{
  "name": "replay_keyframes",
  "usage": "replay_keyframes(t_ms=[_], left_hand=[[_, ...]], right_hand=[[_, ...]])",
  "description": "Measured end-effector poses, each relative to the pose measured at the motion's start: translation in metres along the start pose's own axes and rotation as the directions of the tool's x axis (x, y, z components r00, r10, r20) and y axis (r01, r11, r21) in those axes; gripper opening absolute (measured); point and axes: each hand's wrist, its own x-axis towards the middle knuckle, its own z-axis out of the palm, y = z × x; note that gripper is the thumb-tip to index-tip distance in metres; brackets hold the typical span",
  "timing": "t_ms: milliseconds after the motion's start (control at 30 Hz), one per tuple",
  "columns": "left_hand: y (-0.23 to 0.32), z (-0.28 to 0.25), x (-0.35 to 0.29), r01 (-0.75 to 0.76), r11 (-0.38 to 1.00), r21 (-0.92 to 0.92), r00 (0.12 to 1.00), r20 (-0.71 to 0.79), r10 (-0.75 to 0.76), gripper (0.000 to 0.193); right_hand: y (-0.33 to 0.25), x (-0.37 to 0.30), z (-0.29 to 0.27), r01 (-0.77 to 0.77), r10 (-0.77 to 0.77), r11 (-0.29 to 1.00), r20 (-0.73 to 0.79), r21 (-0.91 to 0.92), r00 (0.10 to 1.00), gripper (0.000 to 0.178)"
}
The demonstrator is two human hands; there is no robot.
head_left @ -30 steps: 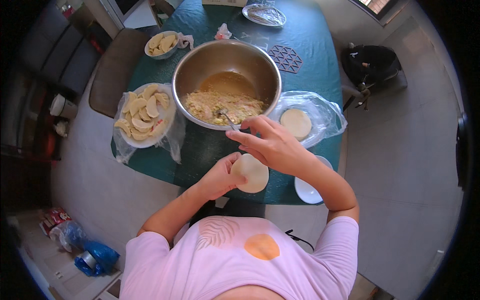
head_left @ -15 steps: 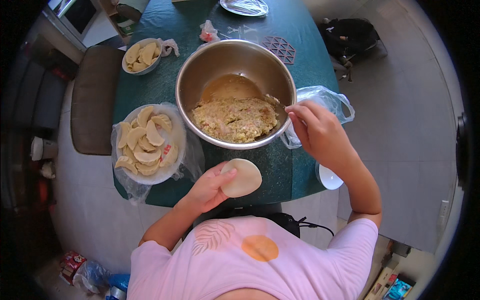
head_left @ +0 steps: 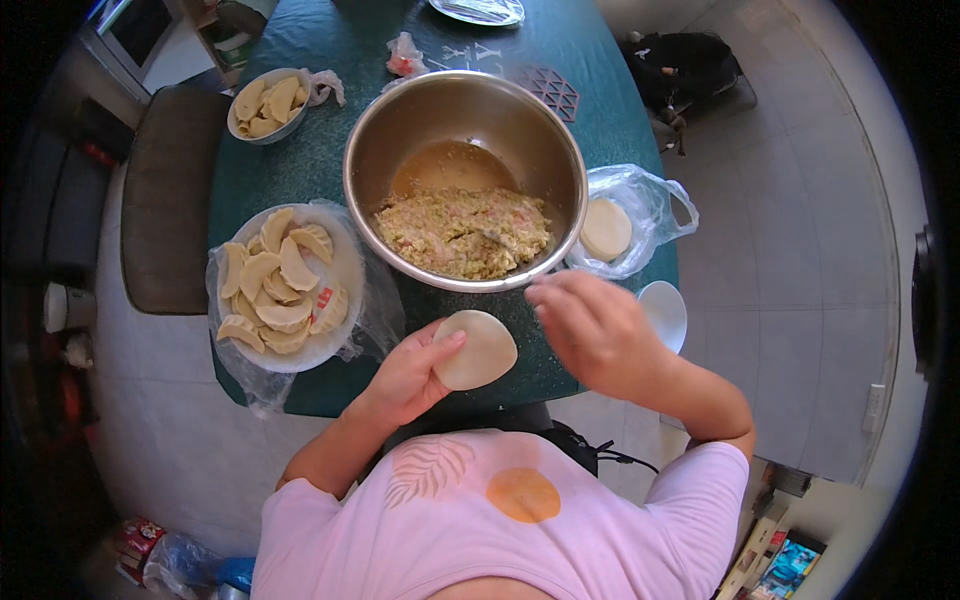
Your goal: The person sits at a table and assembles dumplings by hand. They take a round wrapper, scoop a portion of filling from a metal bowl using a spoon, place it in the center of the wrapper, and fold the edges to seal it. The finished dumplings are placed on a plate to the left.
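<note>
My left hand (head_left: pixel 408 375) pinches a round, flat dough wrapper (head_left: pixel 476 350) between thumb and fingers, just in front of the table edge. My right hand (head_left: pixel 590 325) is slightly blurred, its fingers closed near the front right rim of a large steel bowl (head_left: pixel 465 105). They are on a spoon (head_left: pixel 495 238) whose end rests in the filling; most of its handle does not show clearly. Inside the bowl, the minced, yellow-green filling (head_left: pixel 450 225) is heaped toward me, with brownish liquid (head_left: pixel 450 170) behind it.
Folded dumplings (head_left: pixel 285 315) lie on a plastic-wrapped white plate (head_left: pixel 335 335) at left. More fill a small bowl (head_left: pixel 268 137) behind. Stacked wrappers (head_left: pixel 605 230) sit in a clear bag (head_left: pixel 655 205) at right, beside a white bowl (head_left: pixel 663 312). A lattice trivet (head_left: pixel 550 92) lies farther back.
My right hand has moved down and left from the bowl's right side, and the spoon end has shifted into the filling. The stacked wrappers now show. My left hand still holds the wrapper.
</note>
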Motion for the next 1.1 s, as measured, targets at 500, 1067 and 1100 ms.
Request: replay_keyframes(t_ms=[500, 1067, 1100], left_hand=[[-0.010, 0.002, -0.007, -0.105, 0.994, -0.011, 0.991, -0.082, 0.103, 0.034], [-0.008, 0.012, -0.015, -0.174, 0.975, 0.138, 0.972, -0.137, 0.192, 0.024], [-0.009, 0.012, -0.014, -0.180, 0.973, 0.146, 0.970, -0.138, 0.200, 0.025]], right_hand=[[0.014, 0.014, -0.024, -0.218, 0.211, 0.975, 0.109, 0.052, 0.971, 0.007], [0.027, -0.014, -0.025, -0.231, 0.195, 0.906, 0.133, 0.356, 0.972, 0.013], [0.029, -0.014, -0.020, -0.272, 0.236, 0.857, 0.137, 0.437, 0.962, 0.013]])
